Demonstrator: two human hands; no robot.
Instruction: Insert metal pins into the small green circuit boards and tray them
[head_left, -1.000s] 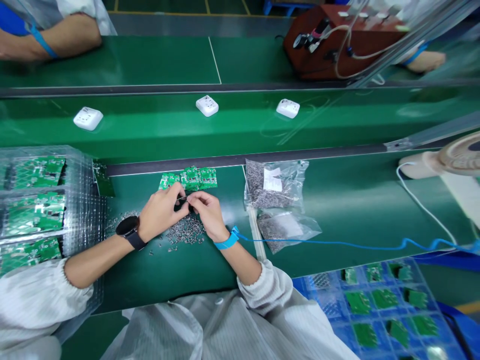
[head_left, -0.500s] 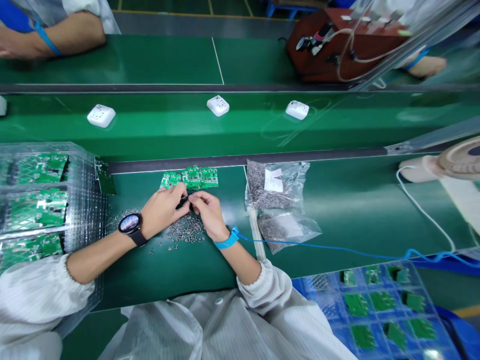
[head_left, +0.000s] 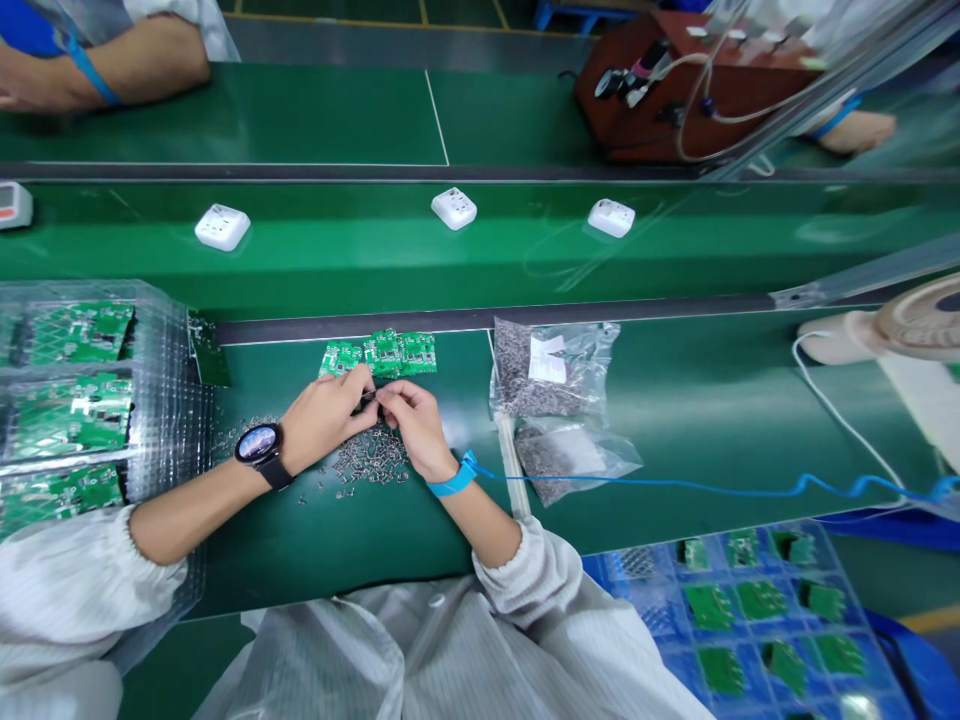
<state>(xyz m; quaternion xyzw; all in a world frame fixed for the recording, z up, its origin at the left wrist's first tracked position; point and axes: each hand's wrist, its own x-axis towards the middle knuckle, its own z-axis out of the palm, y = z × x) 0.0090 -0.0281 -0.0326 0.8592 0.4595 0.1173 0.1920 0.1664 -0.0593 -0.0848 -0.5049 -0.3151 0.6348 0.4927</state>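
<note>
My left hand point(head_left: 330, 418), with a black watch on its wrist, is closed, thumb and fingers pinched at a small dark thing I cannot make out. My right hand point(head_left: 414, 425), wearing a blue wrist strap point(head_left: 454, 478), is also closed, its fingertips meeting the left ones at the same spot. Whatever they hold is mostly hidden by the fingers. Under and in front of both hands lies a loose pile of small metal parts point(head_left: 371, 460). Several green circuit boards point(head_left: 401, 353) lie side by side just beyond my hands.
Left stands a stack of clear trays point(head_left: 169, 400) with circuit boards. Two clear bags of small parts point(head_left: 555, 370) lie right of my hands. A blue cord point(head_left: 675, 484) crosses the bench. Lower right is a blue divided tray point(head_left: 675, 660). White devices point(head_left: 454, 208) sit on the green belt.
The white devices on the belt have shifted right, and another shows more at the left edge. The blue cord has risen slightly at the right. My hands hold nearly the same pose.
</note>
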